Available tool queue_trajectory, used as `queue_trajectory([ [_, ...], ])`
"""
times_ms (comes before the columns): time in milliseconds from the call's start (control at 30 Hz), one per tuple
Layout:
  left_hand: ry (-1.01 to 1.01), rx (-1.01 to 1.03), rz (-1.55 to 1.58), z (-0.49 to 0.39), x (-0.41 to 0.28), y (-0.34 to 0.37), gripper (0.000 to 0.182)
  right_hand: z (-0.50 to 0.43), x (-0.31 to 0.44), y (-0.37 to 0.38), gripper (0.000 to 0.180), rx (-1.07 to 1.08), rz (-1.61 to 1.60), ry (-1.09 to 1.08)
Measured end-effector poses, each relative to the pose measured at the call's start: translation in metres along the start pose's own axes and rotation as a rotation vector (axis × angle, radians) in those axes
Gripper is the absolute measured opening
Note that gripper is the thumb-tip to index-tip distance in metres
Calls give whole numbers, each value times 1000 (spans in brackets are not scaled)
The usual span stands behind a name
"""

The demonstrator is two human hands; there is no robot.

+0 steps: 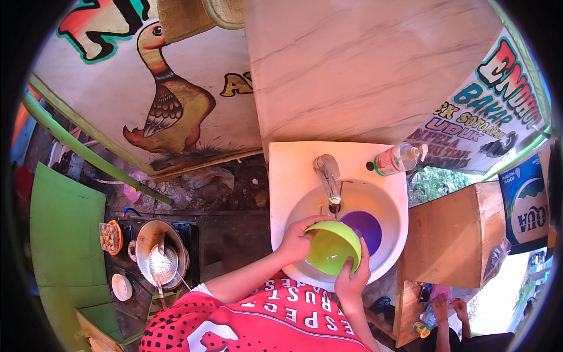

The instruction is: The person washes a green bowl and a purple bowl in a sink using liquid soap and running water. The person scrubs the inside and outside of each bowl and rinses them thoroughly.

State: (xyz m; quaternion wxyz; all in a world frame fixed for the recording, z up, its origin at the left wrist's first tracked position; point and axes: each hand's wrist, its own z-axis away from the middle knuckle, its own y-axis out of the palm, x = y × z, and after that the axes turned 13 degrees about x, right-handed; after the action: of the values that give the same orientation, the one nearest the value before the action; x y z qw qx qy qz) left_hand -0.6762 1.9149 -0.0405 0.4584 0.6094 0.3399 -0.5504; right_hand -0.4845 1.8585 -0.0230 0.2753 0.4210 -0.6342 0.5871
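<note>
Both of my hands hold a lime-green plastic bowl (pixel 332 253) over the white washbasin (pixel 281 176), tilted so that its inside faces me. My left hand (pixel 297 240) grips the rim on the left side. On the lower right side, my right hand (pixel 355 273) has its thumb at the rim and its fingers along the outside. A purple bowl (pixel 367 229) rests in the basin, partly hidden behind the green one. Just above the green bowl is the spout of a chrome tap (pixel 327 174); a thin stream of water seems to run from it.
A pump bottle of green liquid (pixel 393 159) stands on the basin's back right corner. Left are a wok (pixel 143 237) with a perforated skimmer (pixel 163 264) on a stove, and a small white bowl (pixel 122 287). Right, another person's hands (pixel 441 306) are beside a wooden cabinet (pixel 444 237).
</note>
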Motion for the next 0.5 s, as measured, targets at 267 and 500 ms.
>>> queue_trajectory([
  [267,12,2,-88,-4,4,-1,48,-2,-1,4,63,36,47,-77],
  [500,182,152,-941,1,2,-1,67,-17,5,7,74,275,407,-59],
])
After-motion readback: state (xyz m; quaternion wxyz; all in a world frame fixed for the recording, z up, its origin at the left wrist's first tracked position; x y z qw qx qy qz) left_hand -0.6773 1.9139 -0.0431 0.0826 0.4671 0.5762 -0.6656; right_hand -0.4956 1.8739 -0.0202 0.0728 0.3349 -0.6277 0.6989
